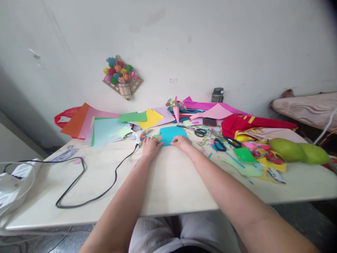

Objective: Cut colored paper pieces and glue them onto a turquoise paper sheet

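A bright blue sheet of paper [173, 133] lies on the table in front of me. My left hand [152, 146] rests by its lower left corner, fingers stretched out over the table and the paper's edge. At the lower right edge, my right hand [181, 142] is closed, with thumb and fingertips pinched on the paper. Just left of my left hand lies a white glue gun [138, 136] with a black cord. Orange and green paper scraps [158, 136] sit between the left hand and the sheet. The undersides of both hands are hidden.
Coloured paper sheets [107, 130] are spread along the back left. A pink paper cone with flowers [176, 112] stands behind the blue sheet. Scissors [219, 144], green mangoes [286, 149] and scraps lie right. The glue gun's cord [116, 175] loops toward a power strip [25, 169].
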A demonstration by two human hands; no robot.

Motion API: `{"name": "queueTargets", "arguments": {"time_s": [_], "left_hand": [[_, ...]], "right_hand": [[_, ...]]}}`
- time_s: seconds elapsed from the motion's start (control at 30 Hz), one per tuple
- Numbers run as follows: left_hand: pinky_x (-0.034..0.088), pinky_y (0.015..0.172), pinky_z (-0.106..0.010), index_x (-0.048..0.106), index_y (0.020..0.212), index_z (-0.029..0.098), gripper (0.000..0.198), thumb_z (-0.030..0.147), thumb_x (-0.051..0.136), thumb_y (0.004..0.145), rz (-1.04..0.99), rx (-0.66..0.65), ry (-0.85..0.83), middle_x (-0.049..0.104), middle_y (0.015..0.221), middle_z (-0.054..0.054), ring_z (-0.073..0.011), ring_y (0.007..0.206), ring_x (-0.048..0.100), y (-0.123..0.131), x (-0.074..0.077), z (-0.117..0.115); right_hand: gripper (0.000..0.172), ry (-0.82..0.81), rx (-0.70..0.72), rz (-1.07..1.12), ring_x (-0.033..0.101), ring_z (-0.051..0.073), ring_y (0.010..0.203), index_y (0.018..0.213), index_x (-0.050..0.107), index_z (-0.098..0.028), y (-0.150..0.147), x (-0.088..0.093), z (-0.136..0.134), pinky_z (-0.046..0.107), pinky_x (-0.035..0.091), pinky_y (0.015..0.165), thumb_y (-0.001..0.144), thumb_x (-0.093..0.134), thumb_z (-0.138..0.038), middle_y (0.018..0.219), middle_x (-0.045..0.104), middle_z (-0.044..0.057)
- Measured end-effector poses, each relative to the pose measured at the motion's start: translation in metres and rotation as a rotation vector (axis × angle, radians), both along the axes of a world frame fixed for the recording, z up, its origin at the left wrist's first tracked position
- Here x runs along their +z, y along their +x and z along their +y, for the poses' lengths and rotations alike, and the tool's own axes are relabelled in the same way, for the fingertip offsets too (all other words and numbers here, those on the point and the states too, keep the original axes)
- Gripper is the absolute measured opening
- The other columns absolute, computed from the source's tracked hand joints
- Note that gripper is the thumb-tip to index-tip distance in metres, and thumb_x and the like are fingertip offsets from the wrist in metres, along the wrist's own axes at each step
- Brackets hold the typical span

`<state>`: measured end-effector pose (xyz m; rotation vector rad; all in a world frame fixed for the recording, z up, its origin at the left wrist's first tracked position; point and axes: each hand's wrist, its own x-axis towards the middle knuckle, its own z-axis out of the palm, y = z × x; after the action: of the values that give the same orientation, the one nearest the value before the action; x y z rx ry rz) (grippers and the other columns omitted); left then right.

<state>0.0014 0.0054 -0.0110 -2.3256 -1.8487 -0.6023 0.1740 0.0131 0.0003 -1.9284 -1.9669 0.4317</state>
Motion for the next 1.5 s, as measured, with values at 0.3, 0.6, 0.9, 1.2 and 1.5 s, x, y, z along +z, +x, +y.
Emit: {"name": "queueTargets", "arguments": {"time_s": [0.3, 0.6, 0.9, 1.2, 1.5], "left_hand": [[0.032, 0.091, -0.035, 0.062, 0.080, 0.021, 0.023, 0.037, 0.046, 0.082, 0.058, 0.022, 0.027, 0.059, 0.098, -0.005, -0.0208, 0.097, 0.048, 0.002, -0.003, 0.001], [0.032, 0.092, -0.037, 0.063, 0.089, 0.019, 0.028, 0.037, 0.043, 0.083, 0.125, 0.080, 0.032, 0.057, 0.106, -0.007, -0.0241, 0.101, 0.046, 0.007, -0.003, 0.000], [0.029, 0.096, -0.039, 0.064, 0.091, 0.017, 0.032, 0.039, 0.042, 0.082, 0.121, 0.123, 0.018, 0.056, 0.108, -0.008, -0.0269, 0.104, 0.043, 0.010, -0.001, -0.002], [0.023, 0.100, -0.042, 0.065, 0.086, 0.018, 0.031, 0.040, 0.044, 0.080, 0.127, 0.200, 0.016, 0.057, 0.107, -0.009, -0.0289, 0.109, 0.041, 0.013, 0.003, -0.006], [0.015, 0.101, -0.047, 0.065, 0.085, 0.019, 0.028, 0.041, 0.050, 0.077, 0.137, 0.294, 0.077, 0.057, 0.106, -0.011, -0.0307, 0.111, 0.037, 0.018, 0.004, -0.009]], "right_hand": [[0.023, -0.019, -0.009, -0.022, 0.060, 0.017, 0.081, 0.081, 0.068, -0.028, -0.002, 0.002, -0.002, 0.025, 0.040, 0.059, 0.073, 0.056, -0.046, 0.094, 0.068, 0.000], [0.026, 0.006, -0.043, -0.042, 0.060, 0.017, 0.088, 0.083, 0.069, -0.029, -0.005, 0.000, -0.001, 0.025, 0.042, 0.066, 0.072, 0.056, -0.048, 0.099, 0.066, 0.001], [0.035, 0.027, -0.088, -0.087, 0.058, 0.019, 0.093, 0.086, 0.068, -0.026, -0.007, -0.005, 0.001, 0.028, 0.043, 0.072, 0.072, 0.053, -0.054, 0.107, 0.061, 0.006], [0.044, 0.022, -0.140, -0.080, 0.056, 0.020, 0.096, 0.097, 0.064, -0.022, -0.009, -0.006, 0.001, 0.029, 0.043, 0.077, 0.070, 0.056, -0.054, 0.112, 0.054, 0.010], [0.025, 0.029, -0.115, -0.009, 0.057, 0.017, 0.089, 0.089, 0.064, -0.025, -0.002, -0.013, 0.007, 0.027, 0.043, 0.073, 0.073, 0.058, -0.044, 0.107, 0.053, 0.006]]}}
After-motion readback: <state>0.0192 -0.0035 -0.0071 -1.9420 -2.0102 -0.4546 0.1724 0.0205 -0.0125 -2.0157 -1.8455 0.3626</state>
